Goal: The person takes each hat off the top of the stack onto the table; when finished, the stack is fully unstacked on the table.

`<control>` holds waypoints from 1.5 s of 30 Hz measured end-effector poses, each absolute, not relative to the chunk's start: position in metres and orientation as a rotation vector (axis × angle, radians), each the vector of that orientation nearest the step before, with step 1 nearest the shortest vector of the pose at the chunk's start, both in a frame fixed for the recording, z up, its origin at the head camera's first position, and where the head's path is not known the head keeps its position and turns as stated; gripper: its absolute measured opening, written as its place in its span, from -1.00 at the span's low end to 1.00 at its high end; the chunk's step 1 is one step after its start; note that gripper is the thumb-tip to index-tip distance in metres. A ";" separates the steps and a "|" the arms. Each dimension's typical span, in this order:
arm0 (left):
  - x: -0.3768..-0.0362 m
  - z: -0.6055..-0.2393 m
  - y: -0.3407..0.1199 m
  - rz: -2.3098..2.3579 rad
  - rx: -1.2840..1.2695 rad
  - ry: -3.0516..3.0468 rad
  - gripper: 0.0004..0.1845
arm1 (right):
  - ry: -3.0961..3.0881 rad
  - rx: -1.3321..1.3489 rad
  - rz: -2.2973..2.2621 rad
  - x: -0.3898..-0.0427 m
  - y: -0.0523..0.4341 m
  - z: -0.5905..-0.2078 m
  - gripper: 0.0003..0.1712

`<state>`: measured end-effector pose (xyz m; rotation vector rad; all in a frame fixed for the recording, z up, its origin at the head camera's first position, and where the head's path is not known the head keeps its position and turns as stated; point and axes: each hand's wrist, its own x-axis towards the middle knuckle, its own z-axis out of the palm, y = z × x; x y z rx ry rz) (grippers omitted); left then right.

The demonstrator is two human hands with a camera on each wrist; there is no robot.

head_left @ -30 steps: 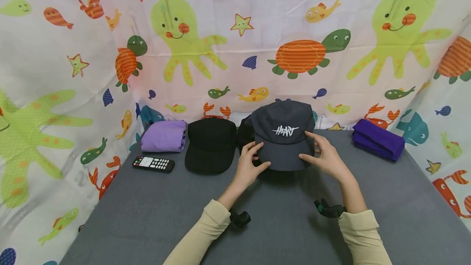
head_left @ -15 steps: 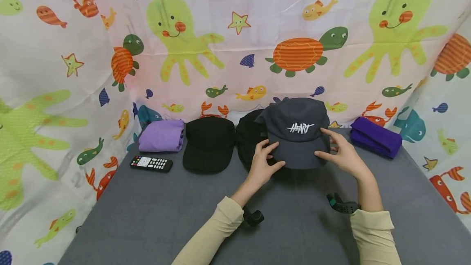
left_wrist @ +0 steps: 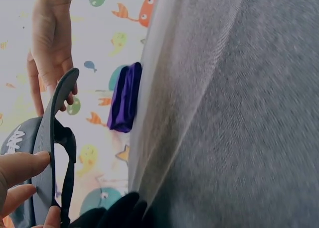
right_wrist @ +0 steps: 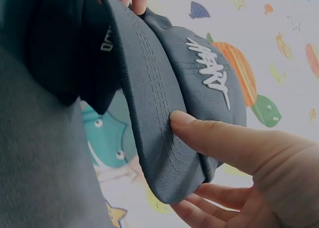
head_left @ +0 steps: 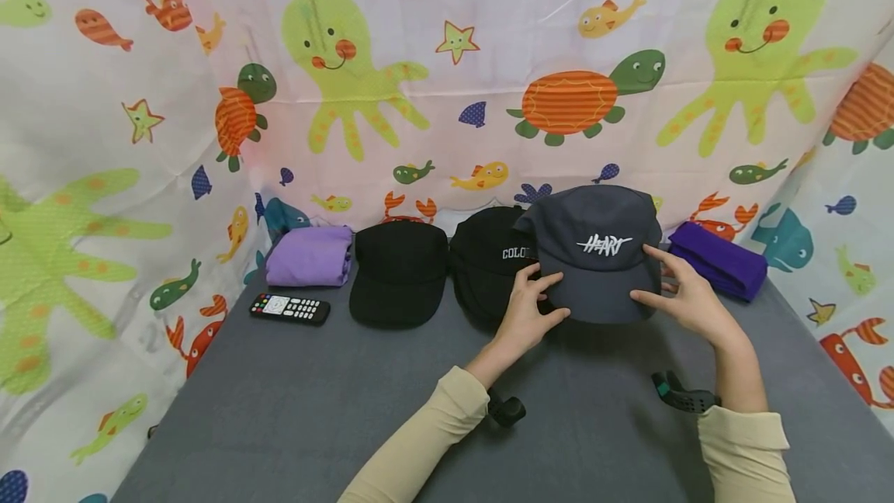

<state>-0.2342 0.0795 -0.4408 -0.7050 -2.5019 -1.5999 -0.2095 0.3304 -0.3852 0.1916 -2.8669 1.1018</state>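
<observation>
The grey cap [head_left: 594, 254] (white lettering on its front) is held above the grey table [head_left: 293, 410], toward two o'clock. The left hand [head_left: 528, 315] pinches its brim at nine o'clock, the right hand [head_left: 687, 301] at three, thumbs on top, fingers curled beneath. A black lettered cap [head_left: 489, 262] lies just left, partly behind it.

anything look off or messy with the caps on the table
Nothing stands out. The grey cap is held off the table by the left hand and right hand; the two black caps sit upright in a row, undamaged.
</observation>
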 end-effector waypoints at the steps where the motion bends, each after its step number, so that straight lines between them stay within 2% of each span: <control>1: -0.234 -0.441 0.082 -1.601 -0.709 -2.507 -0.41 | -2.874 0.181 1.086 -0.208 0.333 -0.385 -0.01; 19: -0.223 -0.445 0.130 -1.591 -0.706 -2.682 -0.43 | -3.069 0.068 0.981 -0.187 0.381 -0.386 0.09; 28: -0.235 -0.459 0.139 -1.545 -0.601 -2.774 -0.42 | -3.031 0.064 1.098 -0.201 0.385 -0.417 0.03; 34: -0.245 -0.467 0.145 -1.333 -0.585 -2.841 -0.39 | -2.947 -0.003 1.182 -0.213 0.388 -0.443 0.01; 40: -0.247 -0.472 0.152 -1.123 -0.610 -2.951 -0.35 | -2.881 -0.084 1.127 -0.223 0.391 -0.467 -0.05; 45: -0.249 -0.478 0.155 -0.995 -0.663 -3.007 -0.32 | -2.806 -0.164 1.311 -0.227 0.395 -0.485 -0.08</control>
